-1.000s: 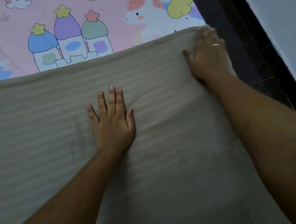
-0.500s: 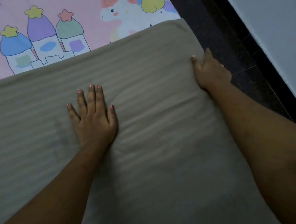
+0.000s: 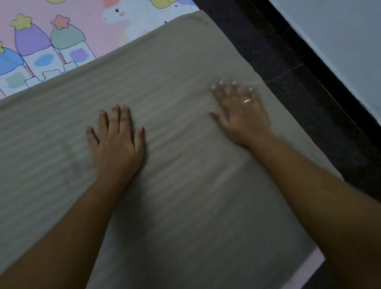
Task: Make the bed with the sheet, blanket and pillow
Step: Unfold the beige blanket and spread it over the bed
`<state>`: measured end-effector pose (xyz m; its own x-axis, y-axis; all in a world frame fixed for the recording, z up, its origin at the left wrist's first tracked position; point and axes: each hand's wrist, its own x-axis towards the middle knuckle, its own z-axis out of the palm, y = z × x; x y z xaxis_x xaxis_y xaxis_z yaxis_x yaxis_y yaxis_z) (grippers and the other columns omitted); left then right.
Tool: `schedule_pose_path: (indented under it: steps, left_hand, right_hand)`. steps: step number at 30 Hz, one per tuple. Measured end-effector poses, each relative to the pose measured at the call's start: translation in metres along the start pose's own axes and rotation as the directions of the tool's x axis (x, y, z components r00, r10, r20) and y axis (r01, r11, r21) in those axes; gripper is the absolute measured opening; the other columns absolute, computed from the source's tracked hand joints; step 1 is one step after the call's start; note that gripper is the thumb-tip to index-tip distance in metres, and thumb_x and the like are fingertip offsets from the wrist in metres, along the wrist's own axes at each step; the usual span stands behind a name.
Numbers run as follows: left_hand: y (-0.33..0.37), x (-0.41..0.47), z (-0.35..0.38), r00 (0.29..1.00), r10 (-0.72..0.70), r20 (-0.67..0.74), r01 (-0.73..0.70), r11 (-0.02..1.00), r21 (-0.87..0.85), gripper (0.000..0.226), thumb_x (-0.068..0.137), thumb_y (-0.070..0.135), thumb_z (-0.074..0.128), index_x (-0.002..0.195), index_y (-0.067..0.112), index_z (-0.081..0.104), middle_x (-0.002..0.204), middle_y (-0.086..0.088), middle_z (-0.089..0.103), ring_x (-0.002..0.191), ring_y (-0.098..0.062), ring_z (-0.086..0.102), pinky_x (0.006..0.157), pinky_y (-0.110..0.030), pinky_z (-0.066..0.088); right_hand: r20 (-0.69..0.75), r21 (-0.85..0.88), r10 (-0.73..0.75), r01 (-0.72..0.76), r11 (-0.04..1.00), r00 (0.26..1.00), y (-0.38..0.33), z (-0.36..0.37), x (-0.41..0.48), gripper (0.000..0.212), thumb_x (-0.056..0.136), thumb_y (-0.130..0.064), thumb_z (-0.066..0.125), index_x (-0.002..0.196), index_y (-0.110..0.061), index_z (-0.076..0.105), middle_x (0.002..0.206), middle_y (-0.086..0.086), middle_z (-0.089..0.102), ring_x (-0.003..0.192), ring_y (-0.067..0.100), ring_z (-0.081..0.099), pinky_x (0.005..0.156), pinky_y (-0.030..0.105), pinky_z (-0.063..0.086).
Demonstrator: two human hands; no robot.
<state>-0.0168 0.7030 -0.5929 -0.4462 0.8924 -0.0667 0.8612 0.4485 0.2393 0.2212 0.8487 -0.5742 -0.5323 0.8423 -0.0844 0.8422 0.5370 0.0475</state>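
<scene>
Fingers straight and flat, my left hand (image 3: 117, 142) and ringed right hand (image 3: 241, 114) press down on the striped beige blanket (image 3: 203, 192), which lies spread over the pink cartoon-print sheet (image 3: 56, 26) beside the dark floor (image 3: 306, 90).

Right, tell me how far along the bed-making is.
Done: the pink printed sheet covers the mattress, and the beige striped blanket lies spread over it, its top edge running straight across the print. In hand: the left hand and right hand lie flat on the blanket, apparently smoothing it near the side by the dark floor. Left: no pillow is in view, so it probably still needs placing.
</scene>
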Motion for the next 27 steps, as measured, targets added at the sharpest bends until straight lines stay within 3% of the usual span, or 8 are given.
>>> schedule_pose_path:
  steps: [5, 7, 11, 14, 19, 23, 24, 27]
  left_hand:
    - [0.035, -0.07, 0.002, 0.99, 0.103, 0.094, -0.1, 0.995, -0.03, 0.072, 0.089, 0.055, 0.016, 0.15, 0.017, 0.019, 0.157, -0.006, 0.018, 0.145, -0.029, 0.011, 0.114, -0.051, 0.01]
    - [0.043, -0.088, 0.004, 0.987, 0.123, 0.104, -0.12, 0.992, -0.036, 0.069, 0.09, 0.053, 0.015, 0.15, 0.019, 0.02, 0.157, -0.006, 0.019, 0.145, -0.029, 0.013, 0.114, -0.05, 0.011]
    - [0.047, -0.1, 0.009, 0.986, 0.138, 0.094, -0.136, 0.99, -0.02, 0.064, 0.093, 0.049, 0.019, 0.149, 0.018, 0.026, 0.155, -0.008, 0.024, 0.144, -0.03, 0.017, 0.113, -0.051, 0.014]
    - [0.045, -0.1, 0.011, 0.984, 0.148, 0.101, -0.147, 0.989, -0.016, 0.065, 0.093, 0.051, 0.02, 0.149, 0.02, 0.024, 0.156, -0.006, 0.022, 0.145, -0.029, 0.014, 0.114, -0.049, 0.012]
    - [0.041, -0.101, 0.007, 0.981, 0.161, 0.106, -0.156, 0.986, -0.055, 0.073, 0.088, 0.062, 0.017, 0.151, 0.024, 0.015, 0.158, -0.002, 0.014, 0.146, -0.024, 0.005, 0.116, -0.046, 0.004]
    - [0.046, -0.102, 0.006, 0.984, 0.149, 0.102, -0.144, 0.988, -0.05, 0.081, 0.084, 0.068, 0.014, 0.151, 0.023, 0.014, 0.158, -0.002, 0.012, 0.146, -0.025, 0.003, 0.116, -0.047, 0.004]
    - [0.049, -0.103, 0.005, 0.985, 0.14, 0.101, -0.135, 0.99, -0.05, 0.082, 0.083, 0.068, 0.014, 0.151, 0.022, 0.015, 0.158, -0.003, 0.013, 0.146, -0.026, 0.004, 0.115, -0.048, 0.004]
    - [0.064, -0.107, 0.006, 0.984, 0.133, 0.117, -0.126, 0.99, -0.066, 0.082, 0.084, 0.065, 0.014, 0.151, 0.018, 0.014, 0.158, -0.004, 0.012, 0.146, -0.028, 0.003, 0.115, -0.05, 0.003]
  right_hand:
    - [0.036, 0.068, 0.453, -0.454, 0.888, 0.891, 0.037, -0.016, 0.011, 0.063, 0.099, -0.052, 0.021, 0.152, -0.021, 0.012, 0.159, 0.004, 0.015, 0.146, 0.029, 0.011, 0.116, 0.052, 0.004]
    - [-0.037, -0.019, 0.356, -0.356, 0.934, 0.934, 0.011, -0.019, -0.001, 0.064, 0.099, -0.048, 0.024, 0.152, -0.014, 0.011, 0.159, 0.007, 0.014, 0.146, 0.029, 0.011, 0.115, 0.052, 0.003]
    - [0.046, 0.029, -0.054, 0.053, 0.998, 0.997, -0.073, 0.002, -0.067, 0.067, 0.094, -0.056, 0.022, 0.151, -0.019, 0.022, 0.156, 0.005, 0.026, 0.143, 0.024, 0.025, 0.115, 0.047, 0.016]
    - [0.084, 0.069, -0.053, 0.047, 0.997, 0.995, -0.06, 0.006, -0.084, 0.067, 0.092, -0.058, 0.018, 0.15, -0.025, 0.027, 0.155, -0.001, 0.03, 0.142, 0.021, 0.028, 0.114, 0.045, 0.018]
    - [0.026, 0.077, 0.318, -0.32, 0.944, 0.948, 0.03, 0.0, -0.07, 0.064, 0.094, -0.057, 0.02, 0.151, -0.028, 0.019, 0.157, 0.001, 0.024, 0.144, 0.025, 0.022, 0.115, 0.046, 0.014]
    - [0.095, 0.178, 0.707, -0.711, 0.68, 0.7, 0.093, -0.008, -0.096, 0.061, 0.098, -0.052, 0.022, 0.149, -0.018, 0.028, 0.15, 0.011, 0.037, 0.141, 0.031, 0.028, 0.116, 0.052, 0.015]
    - [0.036, 0.159, 0.715, -0.711, 0.685, 0.698, 0.089, -0.009, -0.103, 0.06, 0.1, -0.048, 0.023, 0.15, -0.015, 0.026, 0.152, 0.011, 0.033, 0.142, 0.03, 0.025, 0.116, 0.051, 0.013]
    - [-0.134, 0.128, 0.416, -0.4, 0.907, 0.9, 0.025, -0.01, -0.122, 0.059, 0.098, -0.042, 0.031, 0.146, -0.009, 0.032, 0.149, 0.015, 0.037, 0.138, 0.032, 0.034, 0.112, 0.051, 0.022]
